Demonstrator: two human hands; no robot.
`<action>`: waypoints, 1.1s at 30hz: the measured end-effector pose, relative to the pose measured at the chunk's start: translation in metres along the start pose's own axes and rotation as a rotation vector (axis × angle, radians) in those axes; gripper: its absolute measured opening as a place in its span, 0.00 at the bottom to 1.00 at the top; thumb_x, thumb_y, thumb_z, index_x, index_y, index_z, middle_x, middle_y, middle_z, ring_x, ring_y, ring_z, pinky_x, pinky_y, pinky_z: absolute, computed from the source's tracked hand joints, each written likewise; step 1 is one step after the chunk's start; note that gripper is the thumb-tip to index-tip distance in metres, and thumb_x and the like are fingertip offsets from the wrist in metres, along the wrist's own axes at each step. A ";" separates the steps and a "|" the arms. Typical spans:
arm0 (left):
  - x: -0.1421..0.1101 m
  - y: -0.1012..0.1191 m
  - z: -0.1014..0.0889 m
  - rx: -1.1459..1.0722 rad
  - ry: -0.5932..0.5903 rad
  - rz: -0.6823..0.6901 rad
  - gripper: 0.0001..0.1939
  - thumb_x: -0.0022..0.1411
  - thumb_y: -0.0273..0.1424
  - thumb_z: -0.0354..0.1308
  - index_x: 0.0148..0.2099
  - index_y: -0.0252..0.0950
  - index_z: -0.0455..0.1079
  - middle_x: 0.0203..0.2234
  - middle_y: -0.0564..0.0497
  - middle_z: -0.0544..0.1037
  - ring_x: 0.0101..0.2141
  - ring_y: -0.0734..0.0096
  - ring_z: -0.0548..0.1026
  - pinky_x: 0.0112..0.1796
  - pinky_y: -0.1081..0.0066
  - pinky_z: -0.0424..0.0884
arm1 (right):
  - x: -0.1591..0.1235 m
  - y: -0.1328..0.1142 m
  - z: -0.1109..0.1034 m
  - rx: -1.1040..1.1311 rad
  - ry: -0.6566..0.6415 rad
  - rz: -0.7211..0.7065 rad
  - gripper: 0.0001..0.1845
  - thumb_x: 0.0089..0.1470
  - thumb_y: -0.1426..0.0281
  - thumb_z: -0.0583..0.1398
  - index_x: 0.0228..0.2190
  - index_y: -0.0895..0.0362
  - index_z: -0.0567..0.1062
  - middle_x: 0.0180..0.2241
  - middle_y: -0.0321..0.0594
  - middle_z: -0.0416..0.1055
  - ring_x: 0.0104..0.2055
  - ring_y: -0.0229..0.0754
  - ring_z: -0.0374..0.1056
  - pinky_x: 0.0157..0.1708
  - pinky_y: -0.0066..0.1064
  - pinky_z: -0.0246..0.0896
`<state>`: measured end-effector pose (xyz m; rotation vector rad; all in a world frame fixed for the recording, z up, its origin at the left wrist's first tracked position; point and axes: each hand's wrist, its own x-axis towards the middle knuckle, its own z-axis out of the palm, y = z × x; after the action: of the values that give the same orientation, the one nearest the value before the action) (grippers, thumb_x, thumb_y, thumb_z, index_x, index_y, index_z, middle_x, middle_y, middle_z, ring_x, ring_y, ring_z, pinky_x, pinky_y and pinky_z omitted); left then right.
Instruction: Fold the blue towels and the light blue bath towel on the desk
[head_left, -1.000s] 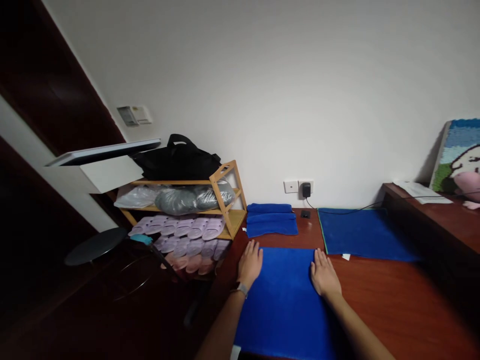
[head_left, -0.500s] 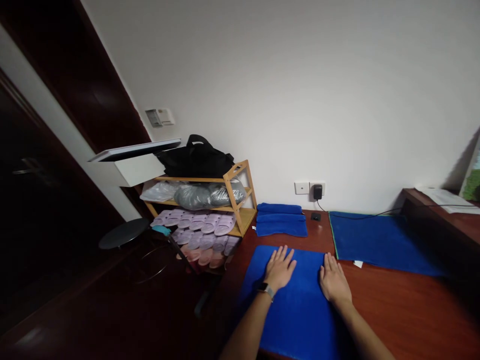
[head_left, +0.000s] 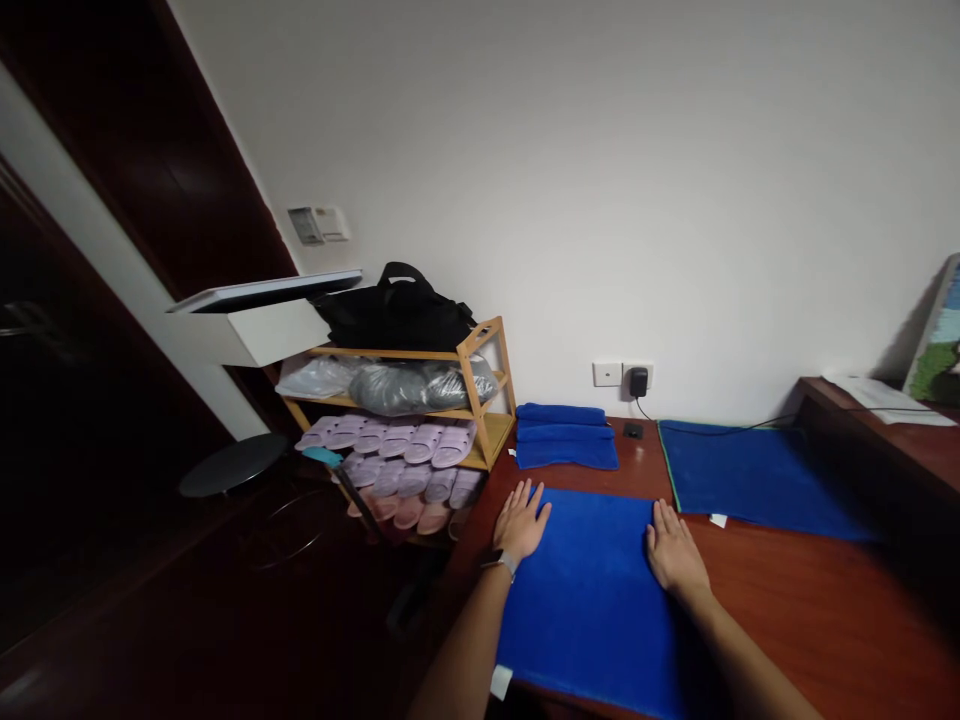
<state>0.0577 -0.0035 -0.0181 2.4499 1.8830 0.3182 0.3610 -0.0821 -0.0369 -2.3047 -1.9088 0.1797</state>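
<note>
A blue towel (head_left: pixel 592 590) lies spread flat on the reddish-brown wooden table (head_left: pixel 810 600), with a white tag at its near left corner. My left hand (head_left: pixel 521 520), a watch on its wrist, rests palm down at the towel's far left corner, fingers stretched out. On the far right edge of the same towel lies my right hand (head_left: pixel 676 550), also flat and holding nothing. Beyond them a folded blue towel (head_left: pixel 566 445) sits against the wall. To the right, another blue towel (head_left: pixel 765 480) with green edging lies flat.
A wooden rack (head_left: pixel 480 400) left of the table carries a black bag (head_left: pixel 401 315), plastic-wrapped bundles and rows of slippers (head_left: pixel 405 440). A round stool (head_left: pixel 232 465) stands further left. A plugged-in adapter (head_left: pixel 637 382) trails a black cable over the right towel.
My left hand has slid left across the towel to its left edge. The right hand stays at the right edge, almost unmoved. The white tag at the near left corner now shows.
</note>
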 end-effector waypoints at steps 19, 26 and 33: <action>0.008 0.039 -0.020 0.050 -0.047 0.068 0.33 0.76 0.46 0.33 0.75 0.38 0.51 0.73 0.46 0.50 0.72 0.59 0.46 0.69 0.53 0.44 | -0.015 -0.005 -0.012 0.035 -0.057 0.065 0.36 0.67 0.61 0.34 0.71 0.64 0.43 0.74 0.39 0.37 0.75 0.40 0.33 0.72 0.38 0.27; -0.016 0.174 0.024 -0.101 -0.040 0.384 0.32 0.76 0.45 0.27 0.75 0.41 0.50 0.72 0.49 0.54 0.71 0.64 0.49 0.69 0.56 0.46 | -0.016 -0.003 -0.013 0.014 -0.077 0.028 0.36 0.67 0.64 0.36 0.71 0.65 0.43 0.74 0.40 0.35 0.76 0.42 0.31 0.72 0.39 0.27; -0.019 0.108 0.012 -0.059 -0.116 0.206 0.36 0.75 0.50 0.28 0.75 0.39 0.49 0.73 0.46 0.51 0.72 0.60 0.48 0.69 0.53 0.45 | -0.016 -0.003 -0.012 0.058 -0.035 0.049 0.36 0.67 0.62 0.35 0.71 0.66 0.44 0.74 0.42 0.38 0.75 0.42 0.34 0.72 0.39 0.27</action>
<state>0.1577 -0.0495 -0.0160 2.5657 1.5582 0.2281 0.3570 -0.0972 -0.0247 -2.3265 -1.8394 0.2790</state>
